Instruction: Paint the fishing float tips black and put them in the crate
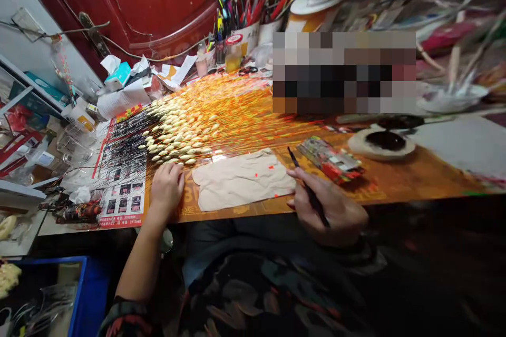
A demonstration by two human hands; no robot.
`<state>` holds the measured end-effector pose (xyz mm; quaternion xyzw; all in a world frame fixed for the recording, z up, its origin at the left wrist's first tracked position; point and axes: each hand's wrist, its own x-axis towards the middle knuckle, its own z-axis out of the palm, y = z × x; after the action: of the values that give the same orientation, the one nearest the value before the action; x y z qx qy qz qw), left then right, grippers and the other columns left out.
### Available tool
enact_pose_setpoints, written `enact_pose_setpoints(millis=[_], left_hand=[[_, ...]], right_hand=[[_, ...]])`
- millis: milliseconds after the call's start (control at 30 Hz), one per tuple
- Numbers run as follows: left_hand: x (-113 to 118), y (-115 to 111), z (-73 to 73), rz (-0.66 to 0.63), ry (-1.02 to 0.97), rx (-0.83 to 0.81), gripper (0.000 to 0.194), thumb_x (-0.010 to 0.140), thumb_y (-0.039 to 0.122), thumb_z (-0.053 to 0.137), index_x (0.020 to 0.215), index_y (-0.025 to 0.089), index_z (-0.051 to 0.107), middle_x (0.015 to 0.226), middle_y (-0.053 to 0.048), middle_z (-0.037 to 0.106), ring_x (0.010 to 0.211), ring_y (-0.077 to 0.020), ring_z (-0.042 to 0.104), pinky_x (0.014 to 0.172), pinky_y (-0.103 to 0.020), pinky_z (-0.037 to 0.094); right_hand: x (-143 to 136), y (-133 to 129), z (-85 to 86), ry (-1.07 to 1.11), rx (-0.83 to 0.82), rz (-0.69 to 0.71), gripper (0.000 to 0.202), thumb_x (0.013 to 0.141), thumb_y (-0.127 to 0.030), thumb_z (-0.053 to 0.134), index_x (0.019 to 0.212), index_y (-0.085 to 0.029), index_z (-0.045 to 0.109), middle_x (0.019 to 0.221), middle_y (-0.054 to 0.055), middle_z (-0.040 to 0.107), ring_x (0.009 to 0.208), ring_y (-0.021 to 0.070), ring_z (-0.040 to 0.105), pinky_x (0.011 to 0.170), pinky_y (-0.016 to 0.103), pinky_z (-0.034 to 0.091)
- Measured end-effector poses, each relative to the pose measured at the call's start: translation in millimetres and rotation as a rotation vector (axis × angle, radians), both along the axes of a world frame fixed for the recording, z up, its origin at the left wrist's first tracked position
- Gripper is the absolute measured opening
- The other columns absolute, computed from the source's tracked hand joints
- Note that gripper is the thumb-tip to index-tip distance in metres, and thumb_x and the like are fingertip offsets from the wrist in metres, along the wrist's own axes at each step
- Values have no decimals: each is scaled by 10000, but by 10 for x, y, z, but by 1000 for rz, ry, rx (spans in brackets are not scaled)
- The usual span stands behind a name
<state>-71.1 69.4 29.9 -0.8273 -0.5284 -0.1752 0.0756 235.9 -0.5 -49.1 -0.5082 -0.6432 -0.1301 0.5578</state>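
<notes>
right hand [330,208] closed round brush [313,199] | left hand [166,185] lay half-curled beside pale bulbs [182,134], hold unclear | dish [359,150] held dark liquid [385,141] | white cup [250,38] held sticks [256,12]

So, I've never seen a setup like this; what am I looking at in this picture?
There is no machine here: a person works bare-handed at a table, seen from a camera worn on their head. The right hand holds a slim dark brush-like tool. The left hand rests by a spread of pale, bulb-shaped pieces; whether it grips one is unclear. Between the hands lies a crumpled beige sheet, and beyond the right hand are a paint-smeared block and a dark-filled dish.
</notes>
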Motion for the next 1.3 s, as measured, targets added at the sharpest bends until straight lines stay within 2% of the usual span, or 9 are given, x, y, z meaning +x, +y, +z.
enact_pose_setpoints(millis=[100, 233, 500, 667, 833, 1033, 1167, 1300], left_hand=[[66, 167, 88, 38, 86, -47, 87, 936, 217, 528, 983, 197, 598, 1021, -82, 615, 995, -223, 556, 893, -347, 443], [100, 349, 87, 72, 143, -65, 80, 902, 251, 595, 961, 200, 578, 1038, -84, 584, 1001, -230, 535, 888, -343, 410], [122, 402, -6, 77, 134, 8, 54, 917, 239, 580, 884, 197, 581, 1004, -85, 594, 1008, -235, 522, 876, -355, 361], [95, 407, 22, 89, 100, 57, 58, 922, 246, 577, 892, 199, 592, 984, -71, 620, 977, -223, 539, 838, -342, 356], [76, 420, 75, 70, -2, 126, 63, 934, 230, 554, 893, 193, 583, 919, -58, 644, 911, -206, 567, 815, -326, 371], [81, 231, 75, -19, -61, 209, 109, 958, 210, 508, 889, 191, 591, 848, -47, 647, 845, -196, 577, 790, -320, 400], [93, -19, 11, -74, -123, 257, 104, 964, 213, 509, 935, 195, 607, 890, -54, 664, 872, -195, 591, 804, -327, 422], [181, -187, -56, -108, -165, 291, 89, 943, 179, 539, 964, 195, 625, 906, -54, 676, 882, -194, 595, 829, -334, 437]], right_hand=[[-20, 2, 56, -29, -10, -4, 427, 937, -141, 555, 1361, -192, 541, 1149, 81, 710, 961, 225, 721, 903, 328, 593], [-50, 30, 86, 22, -10, 16, 386, 974, -163, 501, 1358, -168, 544, 1193, 95, 691, 1069, 225, 685, 988, 315, 545], [-71, 99, 131, 30, 37, 23, 349, 955, -172, 498, 1290, -146, 591, 1142, 110, 708, 1025, 215, 700, 946, 328, 576], [-55, 97, 138, 62, 5, 95, 353, 957, -179, 495, 1297, -157, 587, 1135, 116, 709, 962, 222, 718, 917, 359, 600], [-53, 48, 102, 112, -5, 118, 405, 939, -131, 522, 1334, -206, 567, 1182, 102, 692, 867, 205, 731, 852, 340, 621], [-7, -46, 94, 164, -16, 227, 466, 924, -107, 546, 1371, -238, 537, 1174, 94, 691, 704, 155, 708, 710, 292, 634], [87, -87, 154, 67, 11, 288, 577, 893, -51, 555, 1433, -235, 468, 1178, 106, 688, 833, 192, 720, 773, 337, 636], [197, -69, 183, -101, 153, 303, 643, 852, -33, 604, 1448, -214, 445, 1096, 105, 720, 895, 223, 726, 756, 337, 635]])
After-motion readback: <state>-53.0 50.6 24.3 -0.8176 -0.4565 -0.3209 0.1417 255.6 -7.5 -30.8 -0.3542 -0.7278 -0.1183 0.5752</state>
